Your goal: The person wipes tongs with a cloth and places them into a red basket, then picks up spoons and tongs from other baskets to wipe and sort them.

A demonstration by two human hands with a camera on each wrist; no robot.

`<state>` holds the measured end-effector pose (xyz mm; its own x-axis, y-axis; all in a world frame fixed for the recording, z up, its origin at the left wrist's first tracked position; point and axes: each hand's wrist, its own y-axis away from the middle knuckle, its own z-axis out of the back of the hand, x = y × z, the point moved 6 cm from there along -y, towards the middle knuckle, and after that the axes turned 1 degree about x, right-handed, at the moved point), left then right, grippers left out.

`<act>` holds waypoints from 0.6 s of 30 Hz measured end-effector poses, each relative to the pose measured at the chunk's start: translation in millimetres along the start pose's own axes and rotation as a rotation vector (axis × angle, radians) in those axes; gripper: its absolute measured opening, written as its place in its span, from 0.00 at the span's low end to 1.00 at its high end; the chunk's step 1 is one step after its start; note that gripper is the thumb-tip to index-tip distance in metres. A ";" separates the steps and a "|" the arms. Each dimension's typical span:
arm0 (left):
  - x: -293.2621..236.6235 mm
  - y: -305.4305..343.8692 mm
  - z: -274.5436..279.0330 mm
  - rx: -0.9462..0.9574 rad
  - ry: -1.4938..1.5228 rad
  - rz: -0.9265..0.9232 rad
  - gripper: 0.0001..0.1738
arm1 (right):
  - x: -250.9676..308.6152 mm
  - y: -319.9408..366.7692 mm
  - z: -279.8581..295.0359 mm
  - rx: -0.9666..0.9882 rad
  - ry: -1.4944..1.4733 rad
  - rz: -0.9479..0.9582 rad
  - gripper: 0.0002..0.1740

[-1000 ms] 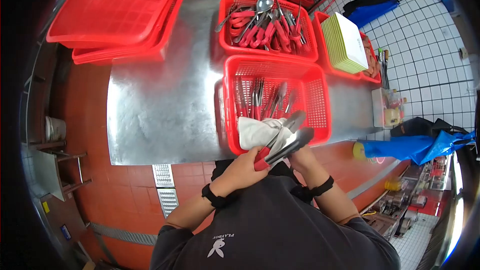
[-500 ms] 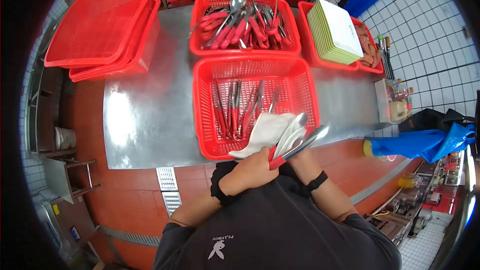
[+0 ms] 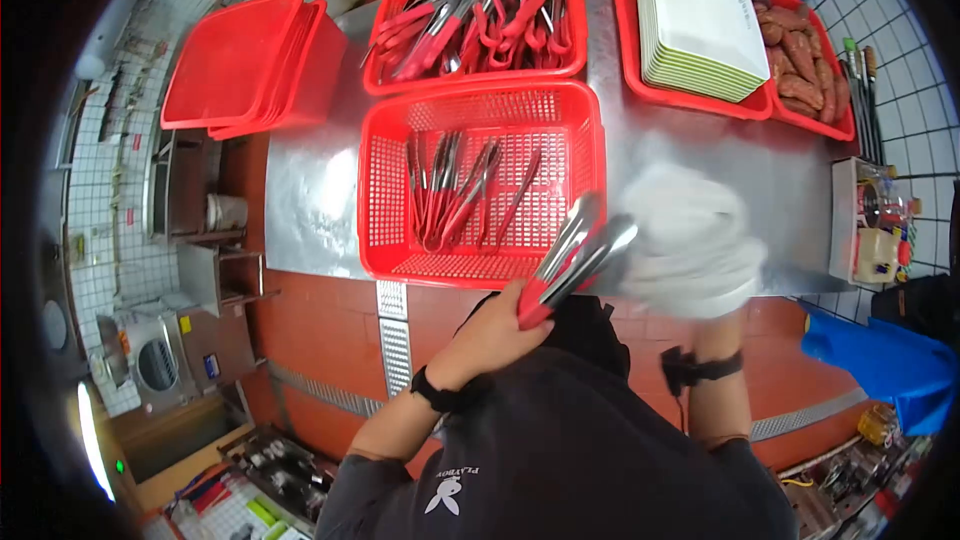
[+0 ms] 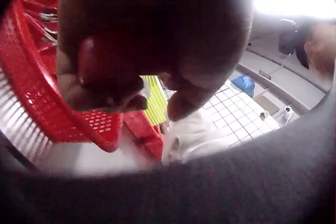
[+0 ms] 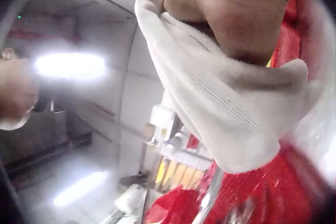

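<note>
Red plastic mesh forms the front basket (image 3: 385,200), the landmark on the metal table (image 3: 312,185); several small tongs (image 3: 457,220) lie inside it, most of them bunched toward its left half, with one thin piece apart from the bunch on its right. The left hand (image 3: 495,340) pinches the red handle end of a larger pair of tongs (image 3: 590,262) at the near right corner of the front basket; the metal arms stand apart and point away from the person. The right hand (image 5: 231,8) is to the right of the front basket with a white cloth (image 3: 695,245), blurred with motion; its fingers are hidden in the folds, so I cannot tell how they close. What has just changed: the cloth lay around those tongs a moment ago and has now swung clear of them, well to the right of the front basket; I judge that the wiping contact has broken off, leaving the tongs in the left hand alone. Behind the front basket, a second basket (image 3: 575,30) is heaped with red-handled utensils (image 3: 435,35).
</note>
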<state>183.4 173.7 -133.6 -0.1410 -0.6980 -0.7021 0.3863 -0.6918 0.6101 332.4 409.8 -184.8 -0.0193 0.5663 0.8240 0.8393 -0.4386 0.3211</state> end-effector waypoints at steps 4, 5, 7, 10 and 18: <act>-19.5 -45.3 -43.2 -0.045 -0.186 -0.387 0.35 | -13.9 -7.3 -96.9 -0.007 0.433 0.459 0.15; -25.4 -46.4 -41.9 -0.050 -0.245 -0.294 0.35 | -20.3 -11.0 -95.9 0.027 0.107 0.270 0.17; -47.0 -41.3 -32.1 -0.061 -0.318 -0.207 0.35 | -28.8 -13.1 -95.5 0.067 -0.222 0.092 0.20; -62.9 -34.4 -28.0 -0.016 -0.291 -0.112 0.31 | -24.1 -10.0 -78.8 -0.018 -0.197 0.147 0.19; 13.8 15.3 15.1 0.046 -0.328 -0.044 0.28 | 30.0 -29.4 5.1 -0.426 -0.282 0.396 0.26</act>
<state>173.6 150.7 -128.4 -0.4456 -0.6847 -0.5767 0.3334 -0.7248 0.6030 309.9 443.3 -171.9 0.4400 0.4408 0.7824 0.4634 -0.8577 0.2226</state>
